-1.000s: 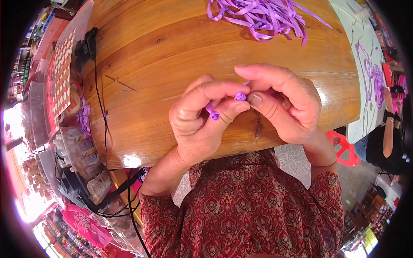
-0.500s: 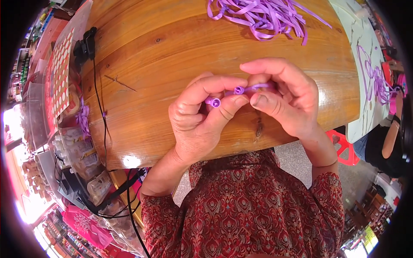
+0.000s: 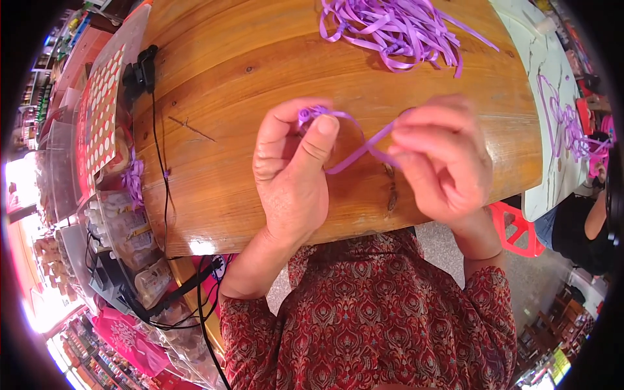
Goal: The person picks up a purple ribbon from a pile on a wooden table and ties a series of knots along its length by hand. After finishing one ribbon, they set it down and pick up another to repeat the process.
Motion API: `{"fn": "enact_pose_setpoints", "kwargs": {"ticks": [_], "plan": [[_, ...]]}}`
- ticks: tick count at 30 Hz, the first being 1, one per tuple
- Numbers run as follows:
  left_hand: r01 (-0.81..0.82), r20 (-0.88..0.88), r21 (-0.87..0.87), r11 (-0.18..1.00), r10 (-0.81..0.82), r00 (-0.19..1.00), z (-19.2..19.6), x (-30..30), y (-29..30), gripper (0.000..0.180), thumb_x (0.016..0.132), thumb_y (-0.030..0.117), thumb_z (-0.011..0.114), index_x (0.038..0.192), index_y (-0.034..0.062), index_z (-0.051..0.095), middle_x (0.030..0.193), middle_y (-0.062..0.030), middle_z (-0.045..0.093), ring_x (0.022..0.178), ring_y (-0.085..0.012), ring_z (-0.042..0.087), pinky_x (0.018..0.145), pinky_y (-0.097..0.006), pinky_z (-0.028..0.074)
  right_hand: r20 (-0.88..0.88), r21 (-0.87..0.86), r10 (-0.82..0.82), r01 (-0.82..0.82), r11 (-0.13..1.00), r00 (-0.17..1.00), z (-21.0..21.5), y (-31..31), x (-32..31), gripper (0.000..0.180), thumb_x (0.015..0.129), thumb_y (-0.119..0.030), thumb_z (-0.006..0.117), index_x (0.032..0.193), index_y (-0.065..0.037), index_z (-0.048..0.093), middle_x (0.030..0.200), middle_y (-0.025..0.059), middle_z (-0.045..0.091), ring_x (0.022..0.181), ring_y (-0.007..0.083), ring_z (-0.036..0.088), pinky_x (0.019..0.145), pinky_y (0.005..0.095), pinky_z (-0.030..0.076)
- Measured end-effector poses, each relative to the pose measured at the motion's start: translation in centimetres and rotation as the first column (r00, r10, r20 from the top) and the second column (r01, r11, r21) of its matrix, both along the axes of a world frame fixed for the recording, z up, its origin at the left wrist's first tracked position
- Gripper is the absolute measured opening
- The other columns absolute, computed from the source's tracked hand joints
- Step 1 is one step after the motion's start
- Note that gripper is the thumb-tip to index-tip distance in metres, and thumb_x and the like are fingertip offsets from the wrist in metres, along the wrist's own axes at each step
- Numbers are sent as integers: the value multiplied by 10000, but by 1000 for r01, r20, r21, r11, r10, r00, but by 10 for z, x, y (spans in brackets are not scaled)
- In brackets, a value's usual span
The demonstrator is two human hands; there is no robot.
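Observation:
A narrow purple ribbon [image 3: 351, 156] stretches between my two hands above the wooden table. Its coiled, knotted part sits pinched between the thumb and fingers of my left hand [image 3: 294, 166]. My right hand [image 3: 445, 156], slightly smeared by motion, has its fingers closed on the loose end. Between the hands the ribbon curves and crosses over itself in a loop. Beyond them, at the far edge of the table, lies a tangled heap of purple ribbons [image 3: 406, 32].
The wooden table [image 3: 227, 130] carries a thin twig [image 3: 192, 129] and a black cable [image 3: 156, 123] on the left. Clear containers [image 3: 130, 240] stand beside its left edge. On the right are a white marbled table [image 3: 543, 175], more purple ribbon [image 3: 567, 123], a red stool [image 3: 513, 227] and another person [image 3: 575, 234].
My hands have moved apart, drawing out a crossed length of ribbon between them. The two small rolled ends seen before have shifted up under my left thumb.

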State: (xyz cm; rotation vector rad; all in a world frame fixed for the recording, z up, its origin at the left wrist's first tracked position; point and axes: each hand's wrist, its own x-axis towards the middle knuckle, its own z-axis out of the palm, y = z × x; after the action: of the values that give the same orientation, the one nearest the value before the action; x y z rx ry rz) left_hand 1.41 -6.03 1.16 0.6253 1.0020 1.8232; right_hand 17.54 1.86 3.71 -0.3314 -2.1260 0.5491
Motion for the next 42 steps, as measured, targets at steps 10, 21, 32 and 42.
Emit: {"fn": "enact_pose_setpoints", "kwargs": {"ticks": [10,21,32,42], "plan": [[-118,224,113,987,90,970,13,23,8,156,858,43,623,1012,44,599,1100,-64,563,940,-129,538,846,-268,444,-132,-482,-19,-48,875,991,-12,-31,-49,263,792,40,620,1048,26,561,966,125,611,874,200,609,751,291,480],[-127,218,178,976,87,972,16,26,4,147,869,29,601,1012,52,578,1139,-129,562,977,-152,539,886,-301,442,-180,-458,-61,-28,888,982,-18,-31,-64,207,800,-30,632,1005,-1,611,874,92,629,844,173,622,726,282,478],[-97,131,227,969,68,989,11,26,5,150,860,21,608,1006,39,579,1219,-150,526,957,-176,573,866,-312,462,-199,-418,24,-107,902,980,-31,-25,-58,192,752,-39,676,941,-24,648,893,69,635,805,174,609,701,297,464],[-35,191,243,969,-13,981,7,21,7,160,846,16,616,1003,32,590,1235,-152,513,987,-205,571,888,-349,458,-162,-504,55,-130,854,985,-23,-26,-60,164,753,-52,675,912,-28,644,854,90,625,780,218,605,685,297,453]]}}
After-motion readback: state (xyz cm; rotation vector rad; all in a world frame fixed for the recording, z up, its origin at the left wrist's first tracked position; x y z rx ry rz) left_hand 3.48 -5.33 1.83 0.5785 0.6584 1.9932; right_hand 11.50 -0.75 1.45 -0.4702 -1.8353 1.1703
